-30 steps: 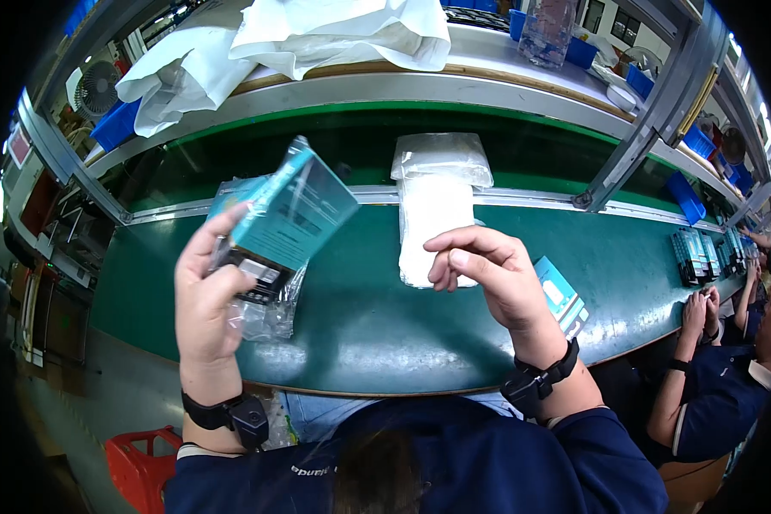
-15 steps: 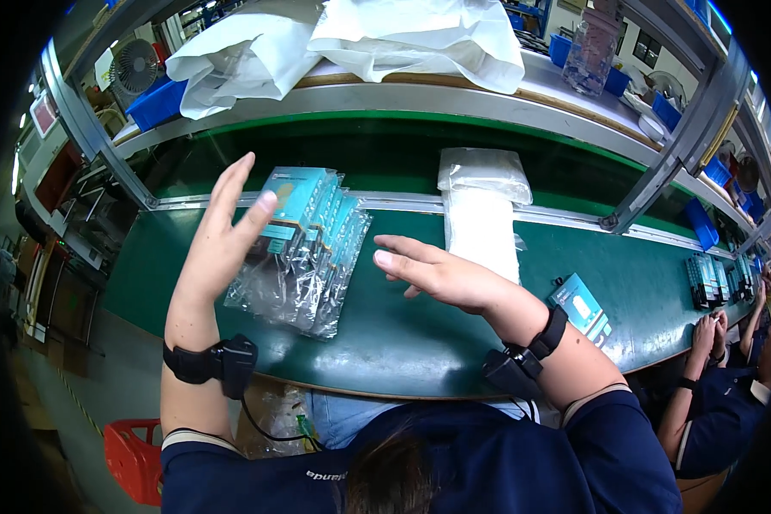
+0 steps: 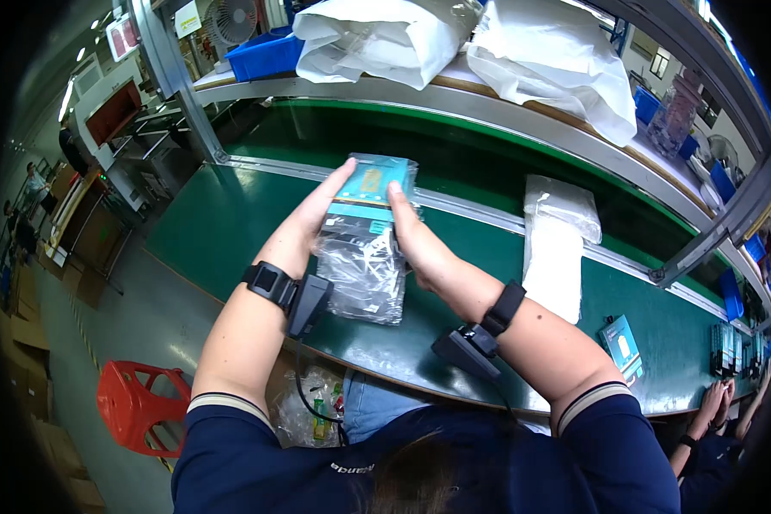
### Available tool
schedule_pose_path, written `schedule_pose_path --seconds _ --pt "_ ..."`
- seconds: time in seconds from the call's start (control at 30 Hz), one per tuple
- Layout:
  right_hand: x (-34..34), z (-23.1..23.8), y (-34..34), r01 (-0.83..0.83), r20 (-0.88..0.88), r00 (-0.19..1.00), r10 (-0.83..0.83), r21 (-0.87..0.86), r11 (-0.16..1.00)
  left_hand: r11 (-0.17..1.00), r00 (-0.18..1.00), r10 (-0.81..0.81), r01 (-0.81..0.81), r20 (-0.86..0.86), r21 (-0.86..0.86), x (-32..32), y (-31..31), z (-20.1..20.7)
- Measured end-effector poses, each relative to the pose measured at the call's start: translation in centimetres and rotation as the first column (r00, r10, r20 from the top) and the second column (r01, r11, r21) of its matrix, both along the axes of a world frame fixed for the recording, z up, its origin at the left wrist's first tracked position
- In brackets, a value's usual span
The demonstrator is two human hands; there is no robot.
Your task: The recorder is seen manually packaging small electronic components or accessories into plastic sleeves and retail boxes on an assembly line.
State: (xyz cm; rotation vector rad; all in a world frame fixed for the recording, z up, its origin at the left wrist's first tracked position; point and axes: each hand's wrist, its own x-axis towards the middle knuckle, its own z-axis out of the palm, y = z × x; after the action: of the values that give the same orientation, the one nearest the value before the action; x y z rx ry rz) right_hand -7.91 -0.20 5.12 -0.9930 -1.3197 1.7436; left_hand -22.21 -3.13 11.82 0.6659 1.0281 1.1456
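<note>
A stack of clear-bagged teal boxes [image 3: 364, 210] lies on the green workbench in front of me, its loose plastic ends toward me. My left hand [image 3: 307, 216] presses against the stack's left side, its fingers reaching along the far end. On the opposite side, my right hand [image 3: 420, 246] presses in with the thumb by the top box's edge. Between them the stack is squared up, and only its top package shows well. The fingers under and behind the stack are partly hidden.
Right of the stack lies a pile of white sleeves [image 3: 552, 265] under clear plastic. A single teal box [image 3: 622, 347] rests farther right, near a co-worker's hands [image 3: 716, 401]. White bags [image 3: 385, 38] sit on the shelf above. A red stool [image 3: 141, 403] stands at left.
My hands were apart, open, on either side of a fanned-out stack. They have closed in on its sides, and the packages are now lined up. The view has swung left.
</note>
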Motion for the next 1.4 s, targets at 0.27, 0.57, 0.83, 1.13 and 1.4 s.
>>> schedule_pose_path --seconds 0.27,0.57,0.83,1.13,1.4 --pt "-2.9 -0.1 0.9 -0.103 0.066 0.993 0.102 0.013 0.995 0.984 0.977 0.174 -0.177 -0.125 -0.012 -4.5 0.6 -0.5" --pt "20.0 8.0 -6.8 -0.707 0.768 0.583 0.266 0.318 0.632 0.875 0.698 0.394 -0.084 -0.599 0.478 -6.1 -4.9 6.3" --pt "36.6 7.1 -14.0 -0.014 0.899 0.193 -0.393 0.403 0.915 0.582 0.824 -0.064 0.49 -0.563 0.649 8.4 -8.6 9.6" --pt "36.5 1.6 -16.0 -0.054 0.959 -0.009 -0.285 0.284 0.957 0.815 0.395 -0.319 0.579 -0.862 -0.036 23.0 7.4 0.2" --pt "36.5 1.5 -16.3 0.005 0.948 0.065 -0.311 0.311 0.95 0.818 0.067 0.35 0.464 -0.934 0.34 26.6 14.7 -7.7"
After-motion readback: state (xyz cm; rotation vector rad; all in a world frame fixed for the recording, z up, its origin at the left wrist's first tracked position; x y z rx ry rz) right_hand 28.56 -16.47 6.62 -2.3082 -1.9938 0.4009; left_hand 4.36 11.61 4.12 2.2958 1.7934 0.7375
